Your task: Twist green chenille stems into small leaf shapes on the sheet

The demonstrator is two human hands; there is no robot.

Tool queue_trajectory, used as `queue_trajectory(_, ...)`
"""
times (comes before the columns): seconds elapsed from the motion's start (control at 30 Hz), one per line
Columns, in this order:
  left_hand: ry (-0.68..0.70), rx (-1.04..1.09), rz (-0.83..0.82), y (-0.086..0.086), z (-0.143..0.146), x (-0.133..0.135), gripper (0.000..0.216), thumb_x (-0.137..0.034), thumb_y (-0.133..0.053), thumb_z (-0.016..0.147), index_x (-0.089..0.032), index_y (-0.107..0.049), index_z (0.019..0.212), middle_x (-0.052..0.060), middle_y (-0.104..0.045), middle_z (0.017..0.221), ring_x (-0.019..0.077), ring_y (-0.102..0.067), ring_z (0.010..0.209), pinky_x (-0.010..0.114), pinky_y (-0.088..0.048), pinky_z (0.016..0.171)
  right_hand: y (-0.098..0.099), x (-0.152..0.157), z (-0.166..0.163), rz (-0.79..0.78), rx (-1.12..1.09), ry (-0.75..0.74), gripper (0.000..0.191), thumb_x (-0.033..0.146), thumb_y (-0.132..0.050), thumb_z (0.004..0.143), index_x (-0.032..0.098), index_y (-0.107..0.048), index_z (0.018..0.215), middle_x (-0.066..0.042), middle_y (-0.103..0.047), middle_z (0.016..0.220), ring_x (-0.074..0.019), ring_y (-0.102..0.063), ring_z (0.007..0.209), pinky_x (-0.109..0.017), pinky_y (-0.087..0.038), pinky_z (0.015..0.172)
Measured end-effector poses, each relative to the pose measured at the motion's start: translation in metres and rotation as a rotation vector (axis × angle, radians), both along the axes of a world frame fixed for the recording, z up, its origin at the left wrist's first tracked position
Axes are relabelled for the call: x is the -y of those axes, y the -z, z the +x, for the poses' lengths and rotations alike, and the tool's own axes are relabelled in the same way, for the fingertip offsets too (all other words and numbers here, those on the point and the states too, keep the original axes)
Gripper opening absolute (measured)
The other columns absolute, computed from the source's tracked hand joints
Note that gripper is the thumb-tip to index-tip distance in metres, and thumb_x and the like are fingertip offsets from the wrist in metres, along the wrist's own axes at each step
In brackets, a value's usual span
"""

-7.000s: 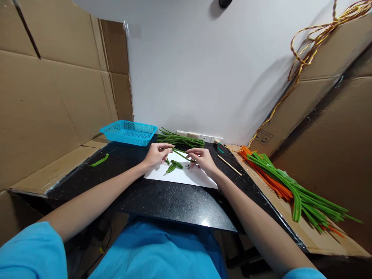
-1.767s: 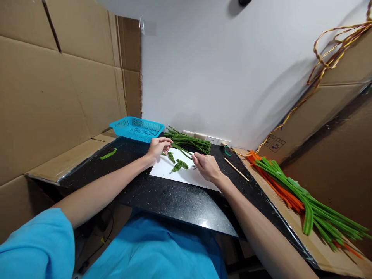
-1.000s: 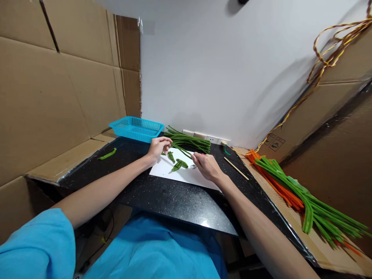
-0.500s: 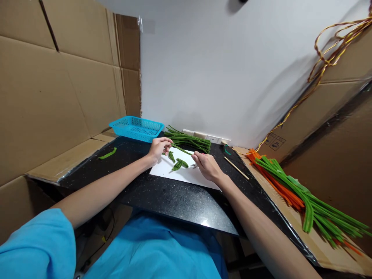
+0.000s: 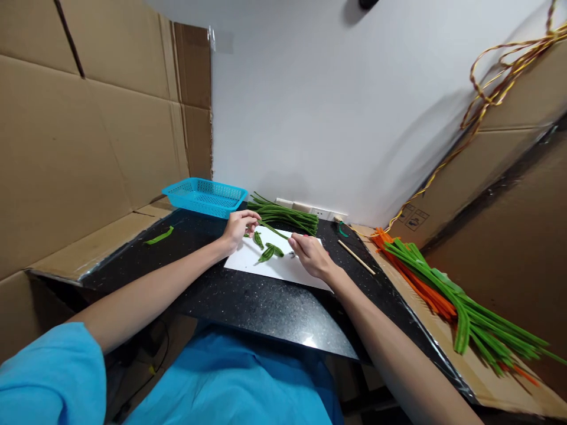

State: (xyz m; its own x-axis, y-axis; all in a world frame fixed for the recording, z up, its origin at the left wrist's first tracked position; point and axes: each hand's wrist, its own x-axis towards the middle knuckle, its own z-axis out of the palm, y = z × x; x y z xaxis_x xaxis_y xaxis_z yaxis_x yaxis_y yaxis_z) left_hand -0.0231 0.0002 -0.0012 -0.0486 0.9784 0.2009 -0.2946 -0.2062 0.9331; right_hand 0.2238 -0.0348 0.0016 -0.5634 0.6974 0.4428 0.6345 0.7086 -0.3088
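A green pipe cleaner (image 5: 273,229) stretches between my two hands above a white sheet (image 5: 254,265). My left hand (image 5: 239,229) pinches its far-left end with closed fingers. At the other end, my right hand (image 5: 310,254) is closed round it. Below, several green leaf shapes (image 5: 266,254), seemingly bent from the same fuzzy stems, lie on the sheet. Beside my right hand a small grey metal tip (image 5: 291,254) shows; the rest of that tool is mostly hidden by the hand.
Behind the sheet lies a bundle of dark green pipe cleaners (image 5: 286,216). A blue basket (image 5: 206,206) stands back left, near a green strip (image 5: 159,236). Right of the sheet is a wooden stick (image 5: 357,257). Orange (image 5: 419,283) and bright green stems (image 5: 443,289) rest on cardboard.
The whole view has shifted slightly, so everything sits a little further left. Both hands keep hold of the pipe cleaner, with almost no change in their pose.
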Motion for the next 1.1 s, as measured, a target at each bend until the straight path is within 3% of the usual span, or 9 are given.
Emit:
queue_trajectory(0.33,-0.01,0.027,0.013,0.003,-0.005,-0.003,0.009,-0.011,-0.067,0.068,-0.009,-0.072,0.075,0.005,-0.061,0.062,0.0103,-0.051,0.047,0.02,-0.038,0.039,0.001,-0.001,-0.004,0.007,0.101,0.076,0.038,0.035,-0.039,0.111,0.023,-0.041,0.075,0.003,-0.042,0.062,-0.0144,-0.037,0.059,-0.029,-0.022,0.062)
queue_trajectory(0.57,-0.023,0.004,0.009,-0.001,-0.006,0.0,0.007,-0.01,-0.065,0.072,-0.01,-0.07,0.077,0.003,-0.06,0.064,0.0097,-0.052,0.049,0.02,-0.038,0.041,0.002,-0.003,-0.005,0.018,0.134,0.142,0.034,0.031,-0.051,0.109,0.02,-0.056,0.077,0.0,-0.054,0.063,-0.0142,-0.043,0.059,-0.027,-0.023,0.061)
queue_trajectory(0.8,0.211,-0.031,-0.031,-0.006,-0.004,0.009,0.032,-0.029,-0.077,0.086,-0.016,-0.068,0.114,0.003,-0.065,0.081,0.009,-0.055,0.053,0.018,-0.034,0.04,0.002,-0.003,-0.001,0.057,0.132,0.199,0.032,0.03,-0.05,0.11,0.019,-0.064,0.083,-0.002,-0.062,0.066,-0.0147,-0.05,0.059,-0.026,-0.025,0.06)
queue_trajectory(0.97,0.417,-0.185,-0.021,0.0,0.006,0.018,0.039,-0.042,-0.085,0.082,-0.011,-0.074,0.103,0.007,-0.068,0.083,0.0095,-0.057,0.055,0.02,-0.038,0.04,0.002,0.0,-0.006,0.098,0.184,0.192,0.031,0.032,-0.05,0.11,0.019,-0.065,0.086,-0.004,-0.066,0.069,-0.0158,-0.053,0.06,-0.027,-0.026,0.061)
queue_trajectory(1.1,0.457,-0.215,0.021,0.004,0.01,0.018,0.046,-0.047,-0.088,0.079,-0.009,-0.073,0.102,0.012,-0.074,0.092,0.0129,-0.062,0.06,0.022,-0.044,0.042,0.002,0.001,-0.009,0.123,0.23,0.184,0.032,0.032,-0.048,0.111,0.018,-0.065,0.088,-0.005,-0.068,0.071,-0.0162,-0.054,0.06,-0.028,-0.025,0.061)
